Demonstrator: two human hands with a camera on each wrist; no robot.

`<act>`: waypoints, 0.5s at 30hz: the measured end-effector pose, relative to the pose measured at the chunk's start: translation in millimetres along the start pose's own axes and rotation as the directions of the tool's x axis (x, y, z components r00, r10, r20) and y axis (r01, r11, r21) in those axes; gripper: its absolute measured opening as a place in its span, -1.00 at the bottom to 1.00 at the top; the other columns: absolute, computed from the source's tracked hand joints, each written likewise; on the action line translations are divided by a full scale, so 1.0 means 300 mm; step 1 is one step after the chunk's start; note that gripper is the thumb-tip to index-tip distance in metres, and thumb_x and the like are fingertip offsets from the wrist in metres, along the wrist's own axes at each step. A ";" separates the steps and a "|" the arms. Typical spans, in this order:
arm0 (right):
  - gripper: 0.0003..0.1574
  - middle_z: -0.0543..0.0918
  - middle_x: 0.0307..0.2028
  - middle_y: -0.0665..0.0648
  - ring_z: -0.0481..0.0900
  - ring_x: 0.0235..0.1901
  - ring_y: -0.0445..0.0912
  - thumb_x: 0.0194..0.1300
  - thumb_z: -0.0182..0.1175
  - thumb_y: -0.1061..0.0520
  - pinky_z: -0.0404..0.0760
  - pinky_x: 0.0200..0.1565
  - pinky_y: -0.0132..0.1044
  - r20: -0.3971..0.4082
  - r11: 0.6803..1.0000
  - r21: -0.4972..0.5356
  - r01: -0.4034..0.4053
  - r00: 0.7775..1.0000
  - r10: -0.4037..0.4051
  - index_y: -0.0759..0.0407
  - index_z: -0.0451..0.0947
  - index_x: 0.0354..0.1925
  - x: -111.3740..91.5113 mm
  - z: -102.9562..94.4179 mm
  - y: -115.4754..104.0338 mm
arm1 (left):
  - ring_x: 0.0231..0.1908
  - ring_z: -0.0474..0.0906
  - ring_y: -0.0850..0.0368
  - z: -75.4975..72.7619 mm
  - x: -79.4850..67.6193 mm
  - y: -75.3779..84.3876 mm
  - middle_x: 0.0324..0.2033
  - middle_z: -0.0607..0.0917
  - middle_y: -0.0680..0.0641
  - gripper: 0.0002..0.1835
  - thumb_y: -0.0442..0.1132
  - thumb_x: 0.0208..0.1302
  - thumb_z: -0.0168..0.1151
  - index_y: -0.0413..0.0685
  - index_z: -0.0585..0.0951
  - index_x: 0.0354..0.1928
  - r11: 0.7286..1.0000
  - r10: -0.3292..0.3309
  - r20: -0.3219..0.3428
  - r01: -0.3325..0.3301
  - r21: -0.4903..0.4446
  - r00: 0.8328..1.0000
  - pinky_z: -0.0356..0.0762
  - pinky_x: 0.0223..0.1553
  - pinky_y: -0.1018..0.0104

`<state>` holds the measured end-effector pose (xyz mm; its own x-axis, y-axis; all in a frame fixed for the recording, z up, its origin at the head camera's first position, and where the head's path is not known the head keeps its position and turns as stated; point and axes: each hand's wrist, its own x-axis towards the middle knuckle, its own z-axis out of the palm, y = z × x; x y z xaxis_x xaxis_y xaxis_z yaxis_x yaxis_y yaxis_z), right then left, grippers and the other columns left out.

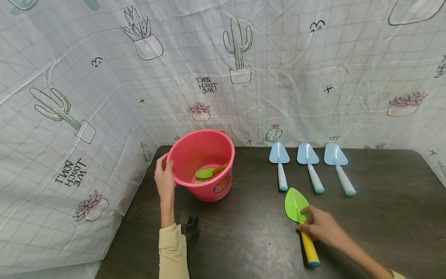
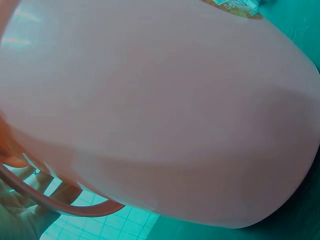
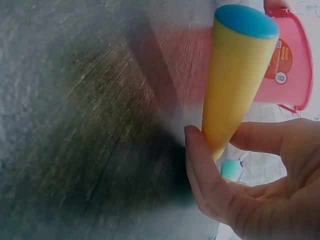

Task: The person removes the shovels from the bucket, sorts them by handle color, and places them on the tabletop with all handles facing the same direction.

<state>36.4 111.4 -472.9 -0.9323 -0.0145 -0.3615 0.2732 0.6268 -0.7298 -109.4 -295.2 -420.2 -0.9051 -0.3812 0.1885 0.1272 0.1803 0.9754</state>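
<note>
A pink bucket [image 1: 209, 193] stands at the left of the dark table, and my left hand [image 1: 164, 176] grips its rim from the left side. Green shovel blades [image 1: 204, 173] with orange handles lie inside it. My right hand [image 1: 322, 225] pinches a garden trowel where its green blade [image 1: 292, 203] meets the yellow handle [image 1: 308, 246]. In the right wrist view, the handle's blue end cap [image 3: 246, 21] points up, with thumb and fingers on the narrow part. The left wrist view is mostly filled by the bucket's wall [image 2: 160, 110], fingers near its handle [image 2: 85, 210].
Three light-blue trowels with white handles, a left one [image 1: 279, 154], a middle one [image 1: 308, 154] and a right one [image 1: 336, 155], lie in a row at the table's back right. A patterned cloth [image 1: 278, 58] hangs behind and to the left of the table [image 1: 240, 240].
</note>
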 end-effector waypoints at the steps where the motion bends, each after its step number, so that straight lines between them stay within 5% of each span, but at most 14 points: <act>1: -0.41 0.63 -0.48 0.12 0.61 -0.54 -0.05 0.23 0.39 0.30 0.69 -0.45 -0.18 -0.001 1.000 -0.012 0.003 1.000 -0.003 0.63 0.41 0.10 -0.003 0.005 -0.005 | 0.10 0.53 -0.15 -0.003 0.001 -0.002 0.15 0.61 -0.23 -0.59 -0.30 0.54 0.00 -0.17 0.52 0.35 1.000 0.003 0.002 -0.003 0.001 1.000 0.55 -0.01 0.23; 15: -0.45 0.64 -0.50 0.10 0.61 -0.55 -0.07 0.24 0.39 0.33 0.68 -0.48 -0.22 -0.014 0.996 -0.093 -0.001 1.000 0.000 0.62 0.44 0.09 -0.048 0.082 -0.031 | 0.07 0.54 -0.11 -0.045 0.011 -0.022 0.15 0.61 -0.23 -0.58 -0.28 0.55 0.01 -0.16 0.52 0.36 1.000 0.024 0.039 -0.024 0.006 0.999 0.56 -0.03 0.24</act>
<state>53.2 86.6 -475.3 -0.9355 -0.0036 -0.3533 0.2513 0.6962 -0.6724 -107.7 -309.8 -424.4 -0.9169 -0.3412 0.2071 0.1467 0.1946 0.9699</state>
